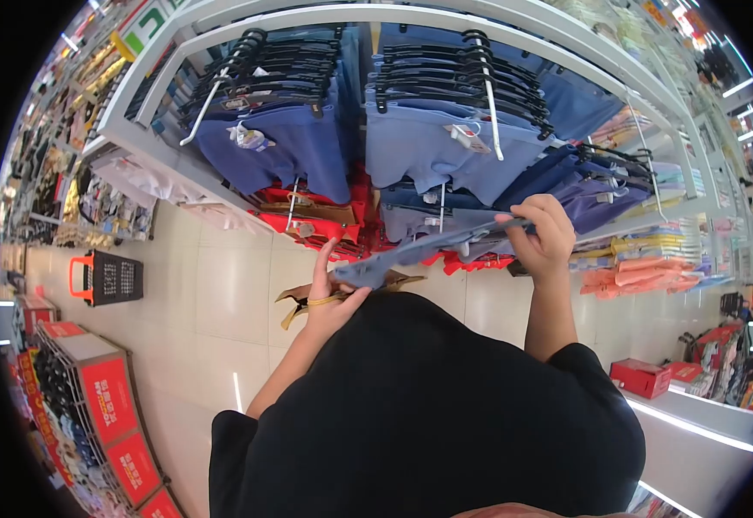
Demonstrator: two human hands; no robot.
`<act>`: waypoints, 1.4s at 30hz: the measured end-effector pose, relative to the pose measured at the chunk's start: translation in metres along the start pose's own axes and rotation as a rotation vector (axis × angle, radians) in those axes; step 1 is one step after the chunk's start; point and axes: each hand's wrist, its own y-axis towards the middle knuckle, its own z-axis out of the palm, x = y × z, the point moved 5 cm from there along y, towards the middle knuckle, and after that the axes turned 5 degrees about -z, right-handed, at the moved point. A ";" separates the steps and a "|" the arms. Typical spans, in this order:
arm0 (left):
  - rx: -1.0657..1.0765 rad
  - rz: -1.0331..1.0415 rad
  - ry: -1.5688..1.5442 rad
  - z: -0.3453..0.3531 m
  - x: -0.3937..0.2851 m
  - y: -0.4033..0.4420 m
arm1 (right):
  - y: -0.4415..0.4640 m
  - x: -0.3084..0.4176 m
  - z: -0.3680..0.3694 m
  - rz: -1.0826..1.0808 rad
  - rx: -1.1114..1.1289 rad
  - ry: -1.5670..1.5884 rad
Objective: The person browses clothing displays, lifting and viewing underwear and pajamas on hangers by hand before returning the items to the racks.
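Blue shorts (pixel 424 250), seen nearly edge-on, stretch in front of my body between both hands. My right hand (pixel 545 233) pinches their upper right end, where a dark strip shows by the fingertips. At the lower left end is my left hand (pixel 331 302), its fingers stretched upward and the thumb out beside the cloth. It touches or supports the shorts; a firm grip does not show. A yellow band circles it. Below the shorts a brown item (pixel 400 281) shows by my left hand, partly covered; whether the hand holds it I cannot tell.
Ahead, a grey metal rack (pixel 178 95) carries blue shorts (pixel 432 138) on black hangers, with protruding hooks (pixel 493 121). Red garments (pixel 363 211) hang lower, orange ones (pixel 631 274) at right. A black basket (pixel 113 278) stands on the floor at left, near red display boxes (pixel 109 393).
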 end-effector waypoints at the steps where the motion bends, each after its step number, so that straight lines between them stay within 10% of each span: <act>1: 0.059 -0.045 0.015 0.002 0.003 0.004 | 0.001 0.006 -0.002 -0.026 -0.031 -0.004; 6: 0.324 0.142 0.195 -0.004 0.030 0.018 | 0.012 0.020 -0.028 -0.059 -0.129 -0.185; 17: 0.120 -0.003 0.168 -0.021 0.031 0.020 | 0.007 0.010 -0.028 0.505 -0.028 -0.274; 42: -0.001 -0.120 -0.024 -0.024 0.055 -0.005 | 0.025 -0.043 0.019 0.465 0.155 -0.433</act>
